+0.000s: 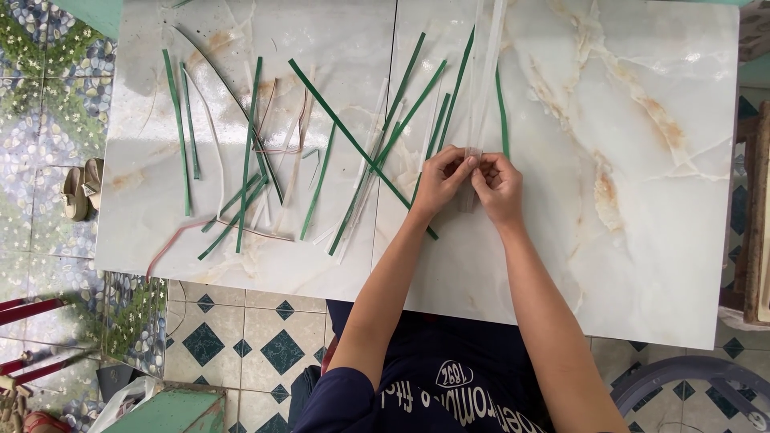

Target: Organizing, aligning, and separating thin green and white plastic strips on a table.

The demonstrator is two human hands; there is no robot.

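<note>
Left hand (440, 178) and right hand (497, 183) meet fingertip to fingertip — pinching pale strips (484, 72).

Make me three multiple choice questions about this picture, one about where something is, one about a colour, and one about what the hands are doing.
1. Where does the pair of sandals lie?
A. On the floor left of the table
B. On the table among the strips
C. Under the person's arms

2. What colour are most of the loose strips spread on the table?
A. Red
B. Green
C. Blue

3. What are the left hand and right hand doing?
A. Resting flat and apart
B. Pinching the pale translucent strips together between the fingertips
C. Holding scissors

Answers:
1. A, the sandals sit on the pebble-patterned floor beside the table's left edge.
2. B, dark green strips outnumber the pale and brownish ones.
3. B, both hands meet on the pale strips, fingertips closed on them.
</note>
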